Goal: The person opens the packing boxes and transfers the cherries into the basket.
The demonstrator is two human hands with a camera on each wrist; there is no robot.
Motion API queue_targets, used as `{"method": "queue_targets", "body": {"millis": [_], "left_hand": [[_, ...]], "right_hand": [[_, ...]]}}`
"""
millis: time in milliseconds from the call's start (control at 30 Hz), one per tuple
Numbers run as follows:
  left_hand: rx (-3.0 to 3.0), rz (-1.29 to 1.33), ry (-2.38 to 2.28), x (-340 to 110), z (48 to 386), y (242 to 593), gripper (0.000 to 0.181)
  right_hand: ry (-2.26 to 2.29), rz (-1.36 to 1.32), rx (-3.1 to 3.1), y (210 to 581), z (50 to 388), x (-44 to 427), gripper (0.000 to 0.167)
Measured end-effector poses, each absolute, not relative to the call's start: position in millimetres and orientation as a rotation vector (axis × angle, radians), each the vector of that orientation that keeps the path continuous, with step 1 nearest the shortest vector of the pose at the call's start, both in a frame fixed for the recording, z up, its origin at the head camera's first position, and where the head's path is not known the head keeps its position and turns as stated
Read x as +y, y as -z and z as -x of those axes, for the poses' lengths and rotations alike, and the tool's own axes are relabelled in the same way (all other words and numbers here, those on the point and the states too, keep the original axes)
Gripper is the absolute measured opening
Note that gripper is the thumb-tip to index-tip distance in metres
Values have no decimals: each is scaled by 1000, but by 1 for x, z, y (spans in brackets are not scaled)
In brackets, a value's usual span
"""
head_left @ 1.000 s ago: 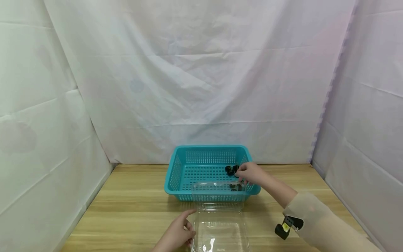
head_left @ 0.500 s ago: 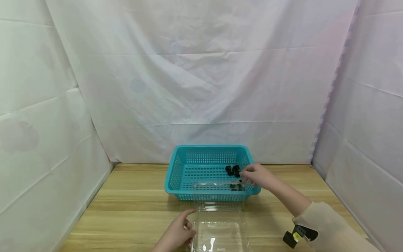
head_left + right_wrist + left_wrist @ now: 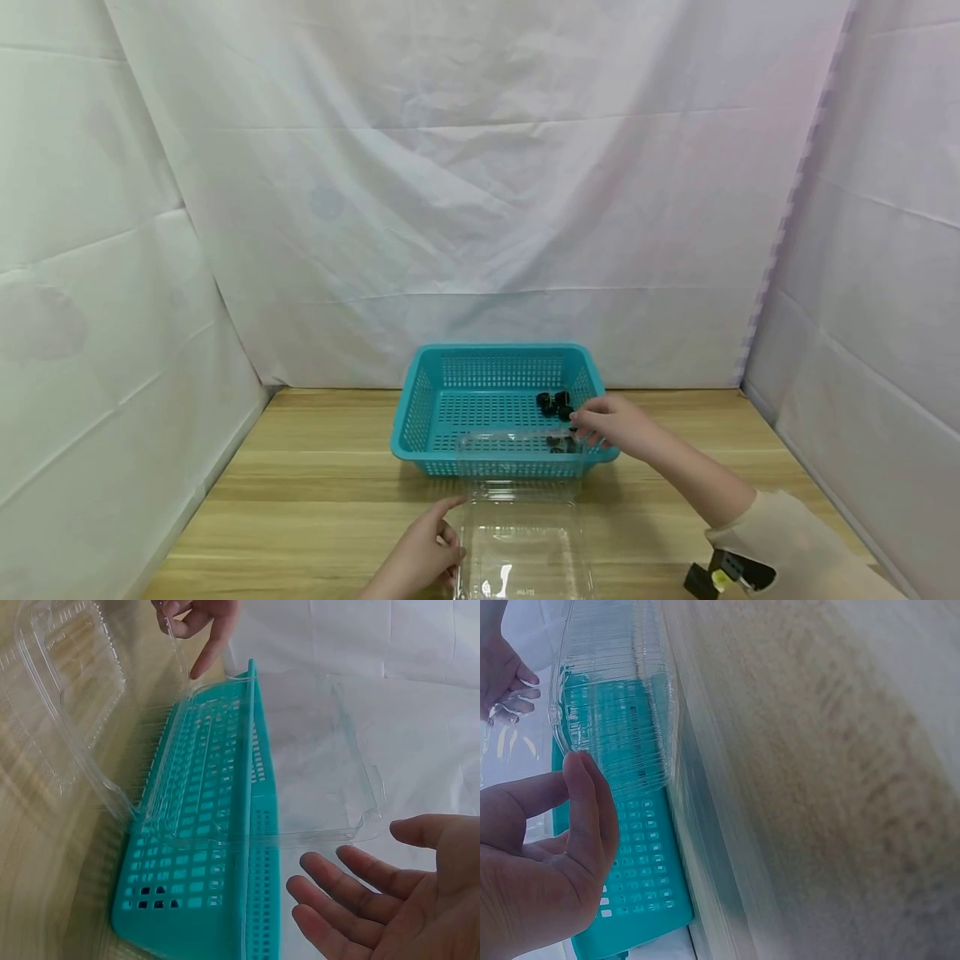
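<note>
A clear plastic clamshell box stands unfolded on the table, its base near me. Its raised lid overlaps the front of a turquoise basket. My left hand grips the box's left edge, index finger stretched toward the hinge; that hand also shows in the left wrist view. My right hand hovers at the basket's right rim, fingers loosely spread and holding nothing in the right wrist view, near the lid's corner. Several small black objects lie in the basket's right part; their kind is unclear.
White cloth hangs behind the wooden table and at both sides. The basket stands near the table's back edge. A black camera mount sits on the right sleeve.
My right hand has drawn slightly right and away from the black objects, and one more of them now shows fully. The right forearm has shifted right. My left hand stays in place.
</note>
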State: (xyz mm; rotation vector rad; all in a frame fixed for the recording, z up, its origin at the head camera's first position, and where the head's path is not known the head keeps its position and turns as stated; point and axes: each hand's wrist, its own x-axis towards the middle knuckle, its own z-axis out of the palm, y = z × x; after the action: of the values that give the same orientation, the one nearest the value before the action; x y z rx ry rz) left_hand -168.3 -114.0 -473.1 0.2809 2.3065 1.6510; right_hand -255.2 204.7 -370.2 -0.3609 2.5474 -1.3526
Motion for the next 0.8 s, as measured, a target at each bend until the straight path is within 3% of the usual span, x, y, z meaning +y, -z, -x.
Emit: {"method": "queue_targets", "body": {"millis": [467,800], "left_hand": [[2309,-288,-1677,-113,168,475,71],[2317,-290,-1687,-113,167,478,69]], "right_hand": [[1344,619,2456,378,246,212,45],[1400,667,2449,382,239,211,40]]}}
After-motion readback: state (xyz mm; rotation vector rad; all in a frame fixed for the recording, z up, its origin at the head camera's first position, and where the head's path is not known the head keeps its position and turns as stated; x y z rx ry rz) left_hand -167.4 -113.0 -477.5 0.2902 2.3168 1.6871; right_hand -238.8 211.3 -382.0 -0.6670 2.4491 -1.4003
